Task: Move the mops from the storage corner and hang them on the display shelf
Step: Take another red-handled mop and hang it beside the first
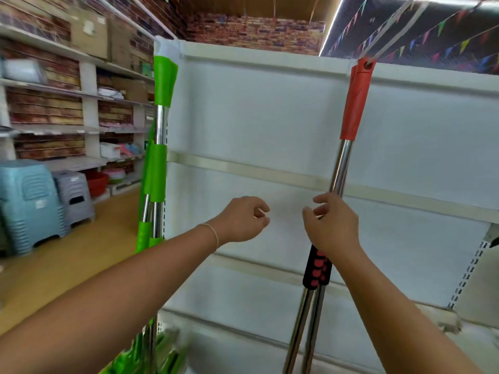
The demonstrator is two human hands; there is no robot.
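Red-handled mops [356, 103] hang on the white display shelf [270, 117]; no writing is legible. Left hand [243, 220] hovers loosely curled, empty. Right hand [333, 225], fingers relaxed, rests against the mop pole, not grasping it.

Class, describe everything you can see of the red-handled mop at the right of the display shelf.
The red-handled mop hangs nearly upright from a hook through the hole in its red plastic cap. Below the cap runs a shiny metal pole, then a black-and-red foam grip. A second pole seems to hang just behind it. The right hand, fingers loosely spread, is at the pole, though contact is unclear. The mop head is out of view.
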